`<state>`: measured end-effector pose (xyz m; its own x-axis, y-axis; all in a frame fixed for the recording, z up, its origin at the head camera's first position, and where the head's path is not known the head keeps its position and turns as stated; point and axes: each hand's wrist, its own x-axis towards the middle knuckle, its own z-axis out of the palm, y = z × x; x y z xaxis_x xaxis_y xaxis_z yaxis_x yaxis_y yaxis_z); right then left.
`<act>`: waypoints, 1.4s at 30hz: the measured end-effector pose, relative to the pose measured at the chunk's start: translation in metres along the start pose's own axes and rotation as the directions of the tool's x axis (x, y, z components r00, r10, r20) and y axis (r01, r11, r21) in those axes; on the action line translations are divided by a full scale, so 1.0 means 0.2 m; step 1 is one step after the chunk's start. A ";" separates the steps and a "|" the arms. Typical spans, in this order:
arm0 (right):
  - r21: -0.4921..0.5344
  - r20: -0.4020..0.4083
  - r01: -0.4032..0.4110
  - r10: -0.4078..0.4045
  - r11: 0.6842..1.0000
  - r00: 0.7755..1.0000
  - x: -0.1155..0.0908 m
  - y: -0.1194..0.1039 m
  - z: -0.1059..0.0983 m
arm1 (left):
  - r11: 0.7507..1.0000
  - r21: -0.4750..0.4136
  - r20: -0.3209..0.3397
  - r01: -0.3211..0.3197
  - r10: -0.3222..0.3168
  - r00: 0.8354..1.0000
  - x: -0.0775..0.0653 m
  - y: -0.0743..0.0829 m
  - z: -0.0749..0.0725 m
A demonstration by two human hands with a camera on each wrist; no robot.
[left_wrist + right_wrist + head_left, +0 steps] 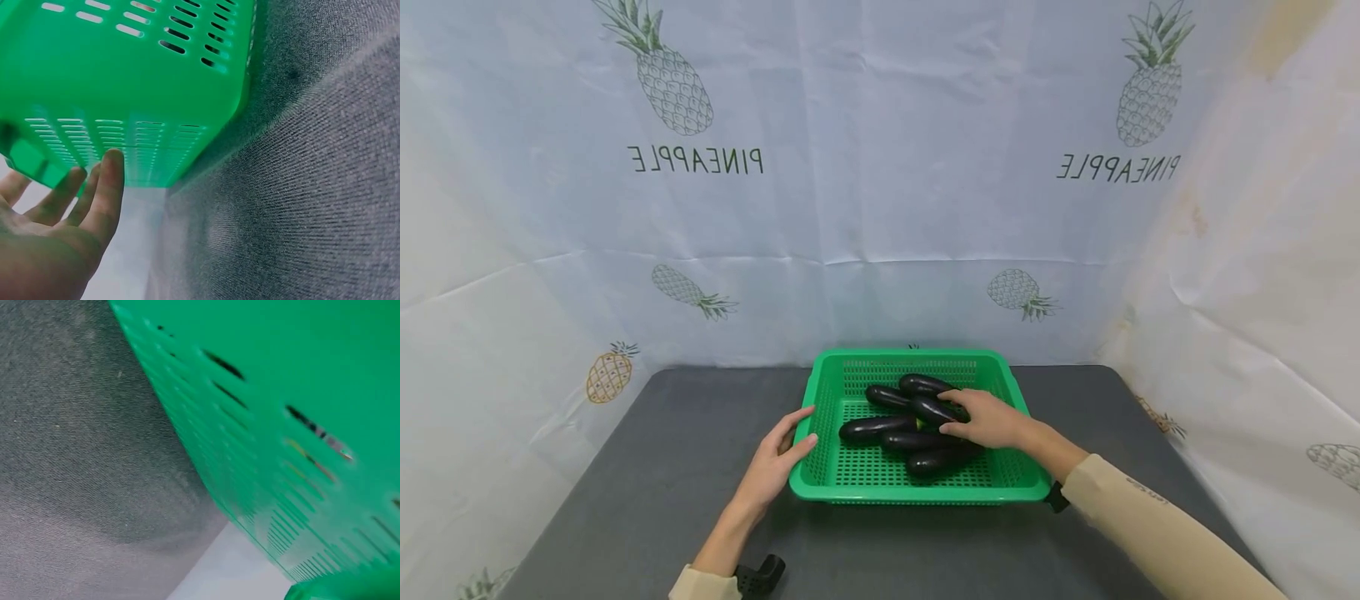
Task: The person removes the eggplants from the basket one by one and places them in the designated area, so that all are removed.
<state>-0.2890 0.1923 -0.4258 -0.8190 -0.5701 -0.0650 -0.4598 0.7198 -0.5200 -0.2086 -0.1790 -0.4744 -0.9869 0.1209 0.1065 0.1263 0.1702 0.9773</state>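
Several dark, glossy eggplants (868, 430) lie in a green plastic basket (917, 495) in the head view. My right hand (988, 419) reaches over the basket's right side and grips the end of an eggplant (934, 409) in the middle of the pile, with fingers on its far side and the thumb on the near side. At the left rim, my left hand (769, 467) holds the basket, thumb over the edge. In the left wrist view its fingers (107, 187) lie beside the outer wall. Only the basket's outer wall (250, 450) shows in the right wrist view; the right hand is hidden there.
The basket stands on a dark grey table (700, 442), near its back edge. White cloth (880, 200) printed with pineapples hangs behind and along both sides. A black wrist strap (760, 577) is on the left forearm.
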 end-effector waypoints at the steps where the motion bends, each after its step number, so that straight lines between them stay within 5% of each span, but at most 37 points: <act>1: -0.001 0.005 -0.006 0.006 1.000 1.000 0.00 0.00 0.00 | 1.000 -0.006 0.001 0.001 -0.001 1.000 0.00 0.00 0.00; 14: -0.003 -0.010 -0.004 0.004 1.000 1.000 -0.01 0.01 0.03 | 1.000 -0.026 0.005 0.015 -0.015 1.000 0.00 0.00 0.02; 23: 0.025 -0.029 0.083 -0.082 0.996 0.996 -0.09 -0.01 -0.03 | 0.999 -0.045 0.009 0.026 -0.026 1.000 0.00 0.00 0.02; 42: 0.070 -0.108 0.090 -0.082 0.993 0.991 -0.26 -0.10 -0.16 | 1.000 0.010 -0.001 0.005 -0.005 1.000 0.00 0.02 0.00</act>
<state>-0.2478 0.2209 -0.3838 -0.8106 -0.5814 0.0703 -0.5067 0.6360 -0.5820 -0.2086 -0.1784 -0.4702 -0.9876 0.1193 0.1020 0.1226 0.1810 0.9758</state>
